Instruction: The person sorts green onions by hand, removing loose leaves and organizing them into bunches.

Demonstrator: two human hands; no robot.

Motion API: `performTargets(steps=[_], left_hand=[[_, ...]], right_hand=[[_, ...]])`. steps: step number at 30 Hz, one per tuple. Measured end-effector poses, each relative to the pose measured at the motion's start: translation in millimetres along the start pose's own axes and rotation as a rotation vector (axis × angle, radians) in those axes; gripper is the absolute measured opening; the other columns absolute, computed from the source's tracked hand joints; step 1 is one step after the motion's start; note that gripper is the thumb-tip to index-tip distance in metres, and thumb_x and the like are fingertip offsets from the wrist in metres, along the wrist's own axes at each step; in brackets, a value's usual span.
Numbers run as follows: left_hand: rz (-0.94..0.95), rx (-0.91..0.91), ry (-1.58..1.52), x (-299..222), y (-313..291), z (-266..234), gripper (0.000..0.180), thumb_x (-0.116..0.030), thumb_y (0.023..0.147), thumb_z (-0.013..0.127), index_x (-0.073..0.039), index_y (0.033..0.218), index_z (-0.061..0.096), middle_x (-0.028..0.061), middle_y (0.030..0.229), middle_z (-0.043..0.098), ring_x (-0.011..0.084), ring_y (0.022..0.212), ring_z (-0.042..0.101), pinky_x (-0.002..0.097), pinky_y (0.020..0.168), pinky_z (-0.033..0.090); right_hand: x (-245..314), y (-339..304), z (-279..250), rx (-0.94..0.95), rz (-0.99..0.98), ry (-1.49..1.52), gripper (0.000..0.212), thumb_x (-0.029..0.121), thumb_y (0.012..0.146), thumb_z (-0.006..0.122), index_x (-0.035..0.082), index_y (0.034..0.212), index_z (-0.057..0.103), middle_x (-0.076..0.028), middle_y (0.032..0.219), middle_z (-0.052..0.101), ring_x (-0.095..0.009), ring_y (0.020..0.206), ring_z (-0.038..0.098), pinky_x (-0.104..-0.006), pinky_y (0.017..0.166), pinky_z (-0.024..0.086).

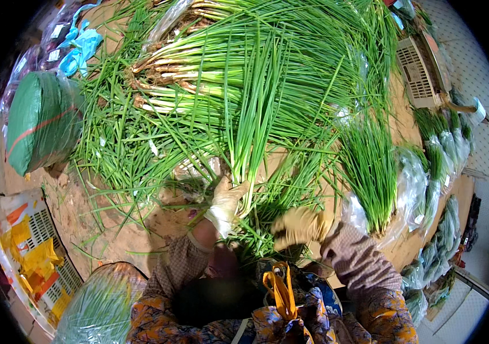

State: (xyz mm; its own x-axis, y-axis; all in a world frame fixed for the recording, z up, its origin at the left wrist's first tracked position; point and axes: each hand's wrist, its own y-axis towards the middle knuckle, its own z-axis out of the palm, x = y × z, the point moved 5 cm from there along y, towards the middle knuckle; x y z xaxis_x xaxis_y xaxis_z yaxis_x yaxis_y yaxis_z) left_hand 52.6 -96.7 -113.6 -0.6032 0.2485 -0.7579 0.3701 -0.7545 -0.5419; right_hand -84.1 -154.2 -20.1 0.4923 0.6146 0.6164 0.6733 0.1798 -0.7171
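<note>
My left hand (225, 205), in a pale glove, is closed around the lower stalks of a small bunch of spring onions (254, 114). The green leaves of that bunch point away from me, over a big heap of spring onions (198, 71) whose pale, soil-stained root ends lie to the left. My right hand (302, 226), in a yellowish glove, is apart from the bunch, to its right. Motion smears its fingers, so their hold cannot be made out. Loose green leaves (256, 238) lie below and between my hands.
Loose leaves (124, 143) litter the left side near a green wrapped bale (43, 120). A separate spring onion bundle (367, 172) lies right, beside plastic-bagged bundles (413, 178). A beige crate (416, 71) is far right; a patterned crate (38, 258) and bagged greens (104, 304) are near left.
</note>
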Motion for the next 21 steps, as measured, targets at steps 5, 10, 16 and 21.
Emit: performTargets(steps=[5, 10, 16, 21], left_hand=[[-0.305, 0.08, -0.287, -1, -15, 29, 0.023, -0.003, 0.086, 0.053, -0.007, 0.108, 0.048, 0.0088, 0.089, 0.06, 0.0183, 0.075, 0.063, 0.0286, 0.061, 0.054], [-0.242, 0.043, -0.221, -5, -18, 35, 0.021, -0.003, 0.084, 0.054, -0.008, 0.103, 0.046, 0.0058, 0.082, 0.057, 0.0178, 0.061, 0.061, 0.0266, 0.047, 0.051], [-0.264, 0.019, -0.317, 10, -14, 29, 0.027, 0.003, 0.082, 0.053, -0.006, 0.106, 0.047, 0.0064, 0.087, 0.056, 0.0185, 0.066, 0.061, 0.0277, 0.052, 0.052], [-0.148, 0.185, -0.457, -24, -24, 45, 0.019, -0.01, 0.086, 0.051, -0.006, 0.105, 0.054, 0.0044, 0.084, 0.059, 0.0133, 0.07, 0.058, 0.0247, 0.056, 0.049]], right_hand=[[-40, 15, -82, -0.937, 0.309, 0.329, 0.039, 0.039, 0.077, 0.062, 0.003, 0.092, 0.059, -0.017, 0.073, 0.063, -0.031, 0.067, 0.063, -0.037, 0.062, 0.051], [-36, 45, -92, -0.799, 0.463, 0.311, 0.033, 0.034, 0.078, 0.062, 0.002, 0.088, 0.059, -0.013, 0.076, 0.064, -0.026, 0.068, 0.063, -0.0355, 0.062, 0.049], [14, 24, -88, -1.118, 0.007, 0.051, 0.015, 0.019, 0.08, 0.059, 0.004, 0.078, 0.056, -0.015, 0.071, 0.055, -0.033, 0.067, 0.057, -0.0388, 0.061, 0.046], [6, 23, -50, -0.856, -0.005, 1.163, 0.014, 0.014, 0.085, 0.057, 0.001, 0.081, 0.052, -0.006, 0.069, 0.054, -0.013, 0.058, 0.053, -0.0272, 0.053, 0.048]])
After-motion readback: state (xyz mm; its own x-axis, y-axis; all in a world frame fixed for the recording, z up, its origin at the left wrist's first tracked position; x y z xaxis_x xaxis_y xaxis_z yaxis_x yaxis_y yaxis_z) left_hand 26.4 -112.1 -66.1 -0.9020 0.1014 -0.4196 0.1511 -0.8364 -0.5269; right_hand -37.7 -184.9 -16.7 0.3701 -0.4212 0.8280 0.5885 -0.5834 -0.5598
